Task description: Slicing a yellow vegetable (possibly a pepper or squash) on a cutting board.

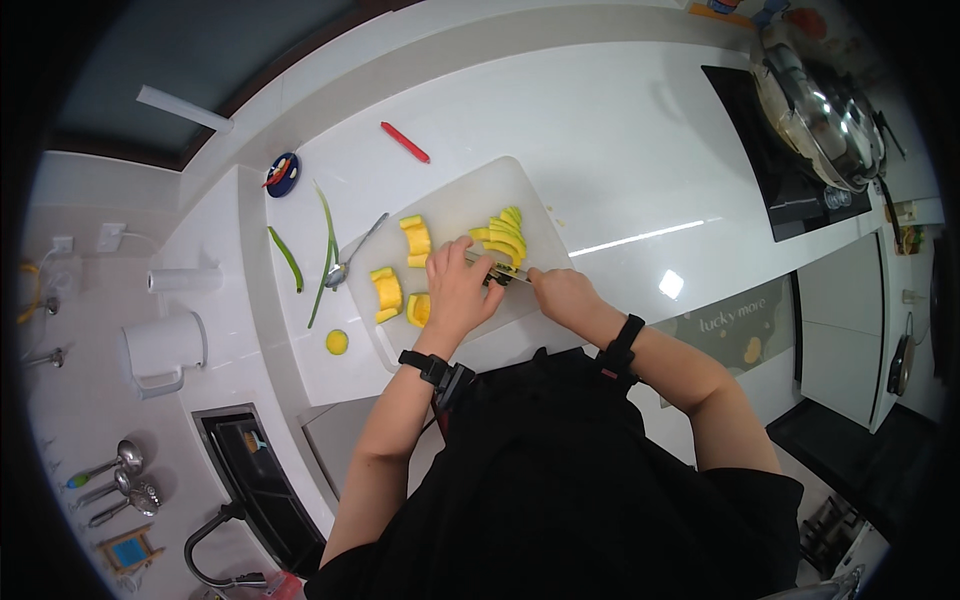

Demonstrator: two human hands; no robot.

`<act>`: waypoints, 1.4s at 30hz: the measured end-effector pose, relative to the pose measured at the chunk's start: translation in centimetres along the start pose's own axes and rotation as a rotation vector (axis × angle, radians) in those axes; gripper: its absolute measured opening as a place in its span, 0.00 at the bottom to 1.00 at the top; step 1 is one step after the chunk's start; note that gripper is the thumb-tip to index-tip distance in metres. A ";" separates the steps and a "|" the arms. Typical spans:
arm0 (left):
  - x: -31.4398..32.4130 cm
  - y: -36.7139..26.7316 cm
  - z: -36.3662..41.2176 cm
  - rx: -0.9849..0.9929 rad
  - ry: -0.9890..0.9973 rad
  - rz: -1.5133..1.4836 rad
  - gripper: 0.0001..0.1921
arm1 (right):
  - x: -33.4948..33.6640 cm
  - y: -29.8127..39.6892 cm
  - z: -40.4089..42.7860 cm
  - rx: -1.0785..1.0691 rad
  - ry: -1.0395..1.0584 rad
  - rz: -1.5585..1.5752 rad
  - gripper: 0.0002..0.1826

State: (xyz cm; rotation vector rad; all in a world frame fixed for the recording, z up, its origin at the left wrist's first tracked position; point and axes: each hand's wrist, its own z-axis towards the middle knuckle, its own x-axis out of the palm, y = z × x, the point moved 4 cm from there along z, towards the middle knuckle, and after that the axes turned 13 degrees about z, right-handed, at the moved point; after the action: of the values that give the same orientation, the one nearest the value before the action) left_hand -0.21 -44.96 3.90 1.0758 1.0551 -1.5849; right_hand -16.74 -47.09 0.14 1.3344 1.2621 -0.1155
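Observation:
On a white cutting board (465, 195), my right hand (566, 292) grips a kitchen knife (517, 273) by its handle. My left hand (459, 281) presses on a dark green-skinned piece of squash (496, 279) beside the blade; the fingers hide much of it. Thin yellow-green squash slices (508, 232) lie fanned just beyond the knife. Left of my left hand are hollowed yellow chunks of squash: one chunk (416, 240) farther back, another chunk (386, 292) nearer the board's left edge, and a third chunk (417, 309) partly behind the hand.
Left of the board lie a metal spoon (337, 275), a spring onion (331, 232), a green chilli (286, 259) and a round squash end (337, 342). Behind are a red stick-shaped item (405, 142) and a blue dish (292, 187). A steel pan (832, 112) stands on the hob (787, 214) at right.

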 end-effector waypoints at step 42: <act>0.2 1.8 -1.8 -0.187 -0.149 -0.144 0.14 | -2.1 -4.2 2.2 0.124 0.130 0.457 0.13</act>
State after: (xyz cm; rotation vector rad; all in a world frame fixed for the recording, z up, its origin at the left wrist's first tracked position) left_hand 1.78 -43.64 3.03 0.7590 1.1741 -1.6167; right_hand -19.16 -51.33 -1.59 1.7282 1.0380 0.2205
